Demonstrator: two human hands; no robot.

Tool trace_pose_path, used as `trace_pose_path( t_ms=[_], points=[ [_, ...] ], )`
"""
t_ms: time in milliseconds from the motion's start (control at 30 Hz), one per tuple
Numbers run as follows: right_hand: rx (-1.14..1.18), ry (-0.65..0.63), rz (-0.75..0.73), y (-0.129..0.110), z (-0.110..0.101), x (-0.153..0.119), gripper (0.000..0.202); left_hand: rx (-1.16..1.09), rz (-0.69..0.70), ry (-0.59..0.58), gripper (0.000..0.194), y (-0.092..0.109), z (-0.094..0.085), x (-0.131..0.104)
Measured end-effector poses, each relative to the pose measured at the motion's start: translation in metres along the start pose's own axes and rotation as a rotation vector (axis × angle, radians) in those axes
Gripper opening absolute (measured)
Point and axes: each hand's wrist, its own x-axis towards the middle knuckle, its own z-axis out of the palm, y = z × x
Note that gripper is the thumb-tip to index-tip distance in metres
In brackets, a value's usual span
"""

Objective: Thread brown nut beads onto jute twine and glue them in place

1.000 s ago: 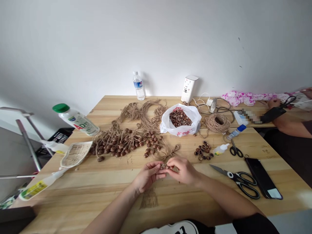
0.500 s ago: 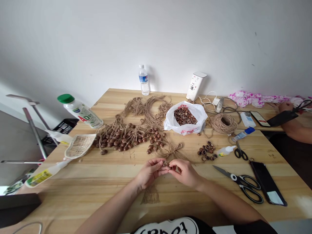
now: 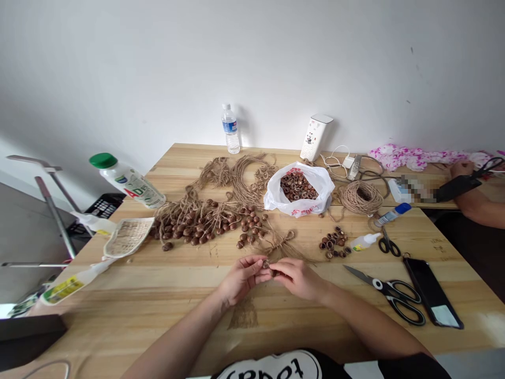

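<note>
Close together over the front of the table, my left hand [image 3: 241,279] and my right hand [image 3: 298,279] meet fingertip to fingertip. Pinched in the left fingers is a small brown nut shell [image 3: 266,263]. Another nut shell [image 3: 272,272] sits at the tips of my right thumb and fingers; the fingers partly hide both. Just beyond them lies a knotted bundle of jute strings [image 3: 281,242]. Loose round brown nuts [image 3: 251,226] are behind it on the left, and empty shell halves [image 3: 333,243] lie to the right.
Strung nuts [image 3: 197,226] spread across the left. Behind stands a white plastic bag [image 3: 272,200] of shells, beside a twine coil [image 3: 361,198]. Glue bottle [image 3: 363,242], large scissors [image 3: 389,292] and phone [image 3: 432,289] lie right. Another person's arm [image 3: 479,205] rests at far right.
My right fingers have closed in and turned slightly, and the shell at their tips shows lower and more clearly. The left hand stays almost in place. The whole view has shifted a little.
</note>
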Motion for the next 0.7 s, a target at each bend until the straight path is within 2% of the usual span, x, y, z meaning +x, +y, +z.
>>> trace_pose_path(
  t_ms=[267, 400, 567, 700],
  points=[
    [0.028, 0.019, 0.123, -0.005, 0.0, 0.003, 0.013, 0.012, 0.0, 0.005, 0.024, 0.002, 0.002, 0.001],
    [0.005, 0.019, 0.114, -0.006, -0.002, 0.003, 0.013, 0.028, 0.007, -0.029, 0.026, 0.002, 0.002, 0.001],
    [-0.161, 0.091, 0.046, -0.011, -0.003, 0.008, 0.004, 0.056, 0.022, -0.045, 0.028, -0.002, 0.002, 0.0],
    [-0.32, 0.064, 0.027, -0.013, 0.001, 0.011, 0.004, 0.07, 0.038, -0.033, 0.028, -0.004, 0.003, 0.0]
  ],
)
